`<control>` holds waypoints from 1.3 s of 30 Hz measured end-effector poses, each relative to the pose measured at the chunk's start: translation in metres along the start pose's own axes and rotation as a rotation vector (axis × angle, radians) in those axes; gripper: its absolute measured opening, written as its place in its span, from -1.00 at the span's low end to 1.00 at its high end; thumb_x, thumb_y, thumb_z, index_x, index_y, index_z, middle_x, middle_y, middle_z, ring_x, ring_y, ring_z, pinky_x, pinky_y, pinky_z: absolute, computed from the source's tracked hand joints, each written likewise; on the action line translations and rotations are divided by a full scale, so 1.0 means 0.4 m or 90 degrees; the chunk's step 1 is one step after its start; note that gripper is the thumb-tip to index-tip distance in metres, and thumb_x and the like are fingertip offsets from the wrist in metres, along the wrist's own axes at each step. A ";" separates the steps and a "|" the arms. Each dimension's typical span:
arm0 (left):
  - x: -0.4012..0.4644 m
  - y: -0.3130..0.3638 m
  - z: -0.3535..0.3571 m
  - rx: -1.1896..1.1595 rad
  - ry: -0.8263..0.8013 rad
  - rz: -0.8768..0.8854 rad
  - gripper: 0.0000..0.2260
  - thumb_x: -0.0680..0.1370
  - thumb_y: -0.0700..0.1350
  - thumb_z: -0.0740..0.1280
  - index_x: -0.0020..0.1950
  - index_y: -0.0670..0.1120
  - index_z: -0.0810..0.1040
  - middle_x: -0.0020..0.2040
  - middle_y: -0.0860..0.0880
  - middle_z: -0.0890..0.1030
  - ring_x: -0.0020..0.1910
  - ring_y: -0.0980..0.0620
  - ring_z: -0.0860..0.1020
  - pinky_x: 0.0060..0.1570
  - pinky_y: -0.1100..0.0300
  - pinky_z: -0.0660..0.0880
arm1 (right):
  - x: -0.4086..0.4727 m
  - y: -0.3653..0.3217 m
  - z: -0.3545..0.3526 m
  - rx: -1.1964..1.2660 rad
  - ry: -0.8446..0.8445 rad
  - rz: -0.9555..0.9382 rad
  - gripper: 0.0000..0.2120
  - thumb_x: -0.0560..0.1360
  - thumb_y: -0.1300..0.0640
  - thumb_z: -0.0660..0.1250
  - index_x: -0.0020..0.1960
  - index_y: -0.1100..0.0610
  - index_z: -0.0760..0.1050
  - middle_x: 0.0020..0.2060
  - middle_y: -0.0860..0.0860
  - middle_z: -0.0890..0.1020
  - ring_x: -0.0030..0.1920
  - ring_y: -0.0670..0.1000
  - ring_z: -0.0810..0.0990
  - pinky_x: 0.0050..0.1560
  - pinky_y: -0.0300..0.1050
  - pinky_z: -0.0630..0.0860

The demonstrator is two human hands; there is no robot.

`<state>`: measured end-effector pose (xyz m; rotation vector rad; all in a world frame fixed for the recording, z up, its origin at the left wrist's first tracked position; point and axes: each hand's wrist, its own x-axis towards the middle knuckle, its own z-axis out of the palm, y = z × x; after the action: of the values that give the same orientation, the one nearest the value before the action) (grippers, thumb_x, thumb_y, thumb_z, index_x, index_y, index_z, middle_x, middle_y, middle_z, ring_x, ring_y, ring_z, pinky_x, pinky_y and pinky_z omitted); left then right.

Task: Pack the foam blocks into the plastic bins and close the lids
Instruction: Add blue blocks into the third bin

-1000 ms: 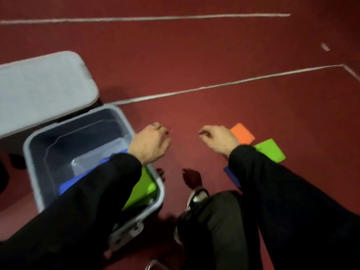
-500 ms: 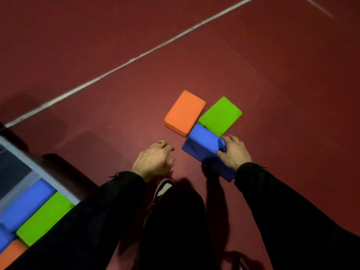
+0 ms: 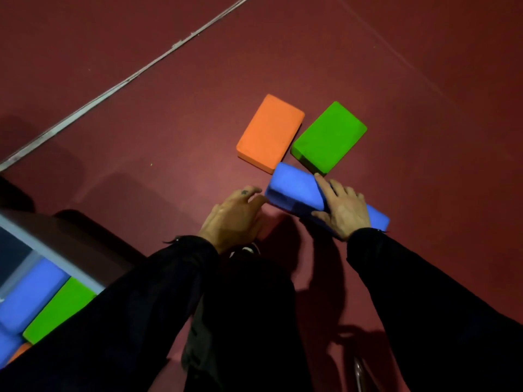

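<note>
Blue foam block on the red floor: I see the right hand gripping it, fingers over the top face, thumb on the near side. One end looks tilted up (lift or rest, I cannot tell). Left hand holds nothing, fingers loosely extended, tips just beside the block's near end. Orange block and green block lie flat side by side, just beyond it. Plastic bin at lower left holds blue, green and orange blocks.
</note>
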<state>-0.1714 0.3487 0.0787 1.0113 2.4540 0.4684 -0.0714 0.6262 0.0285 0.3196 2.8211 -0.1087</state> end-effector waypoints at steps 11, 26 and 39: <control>-0.088 0.015 -0.111 0.279 0.122 0.058 -0.07 0.39 0.25 0.45 0.64 -0.03 0.13 0.58 -0.19 0.24 0.58 -0.27 0.16 0.48 -0.38 0.08 | -0.025 -0.190 -0.192 -0.019 0.112 -0.306 -0.10 0.39 -0.32 0.44 0.60 -0.08 0.16 0.35 0.03 0.53 0.10 0.20 0.56 0.02 0.11 0.48; -0.616 -0.140 -0.359 0.317 0.304 -0.168 -0.23 0.38 0.21 0.37 0.51 -0.10 0.31 0.31 -0.14 0.48 0.18 -0.24 0.47 0.34 -0.25 0.32 | -0.120 -0.522 -0.465 0.153 0.225 -0.411 -0.34 0.43 -0.24 0.35 0.43 0.06 0.46 0.13 0.08 0.55 0.04 0.22 0.58 0.02 0.11 0.55; -1.283 -0.267 -0.431 0.262 0.470 -0.583 -0.21 0.38 0.15 0.46 0.51 -0.10 0.26 0.29 -0.20 0.47 0.21 -0.29 0.45 0.27 -0.22 0.33 | -0.249 -1.194 -0.627 0.221 0.318 -0.726 -0.66 0.40 -0.12 0.47 -0.02 0.13 0.60 0.07 0.06 0.58 0.00 0.16 0.60 0.01 0.09 0.56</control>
<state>0.0034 -0.1192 0.3130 -0.3401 3.3748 -0.0078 -0.1599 0.1681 0.3169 -1.3883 3.0288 -0.8423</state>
